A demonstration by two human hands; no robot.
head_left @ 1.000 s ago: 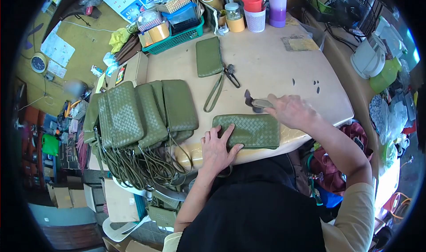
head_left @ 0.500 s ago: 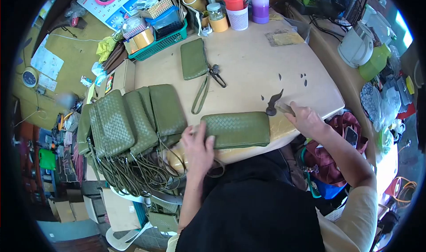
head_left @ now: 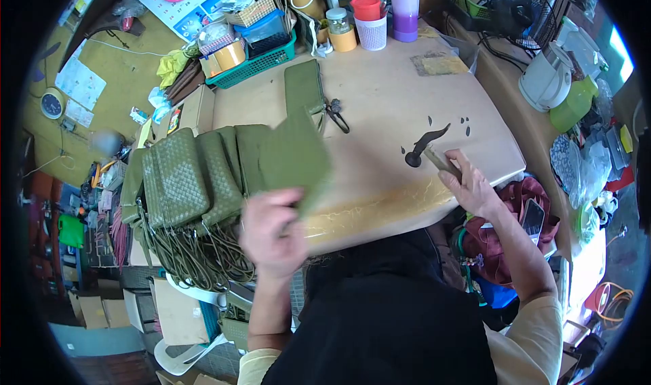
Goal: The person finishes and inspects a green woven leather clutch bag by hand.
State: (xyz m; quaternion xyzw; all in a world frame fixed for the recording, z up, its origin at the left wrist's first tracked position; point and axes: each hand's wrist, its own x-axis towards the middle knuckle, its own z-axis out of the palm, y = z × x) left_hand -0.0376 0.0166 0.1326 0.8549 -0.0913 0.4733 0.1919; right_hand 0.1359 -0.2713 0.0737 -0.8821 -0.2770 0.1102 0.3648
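Note:
My left hand (head_left: 274, 232), smeared by motion, is closed on the edge of a green wallet pouch (head_left: 295, 158). The pouch is lifted and tilted, its plain side showing. It overlaps a stack of green woven pouches (head_left: 178, 181) at the left, whose cord straps (head_left: 196, 256) hang over the table edge. At the right my right hand (head_left: 468, 185) grips the wooden handle of a hammer (head_left: 428, 148); its dark head rests on the table. Behind the lifted pouch, another green pouch (head_left: 303, 83) lies flat beside dark-handled scissors or a snip-like tool (head_left: 336, 116).
A beige table (head_left: 380, 107) has a worn, cracked front edge. At its back stand a green basket (head_left: 254, 66), a jar (head_left: 339, 29), a white cup (head_left: 371, 34) and a purple tumbler (head_left: 405, 12). A maroon bag (head_left: 498, 249) with a phone sits beside the table's right corner.
The woven pouch that lay before me has been picked up by my left hand and swung up and left toward the stack. My right hand and the hammer have shifted slightly.

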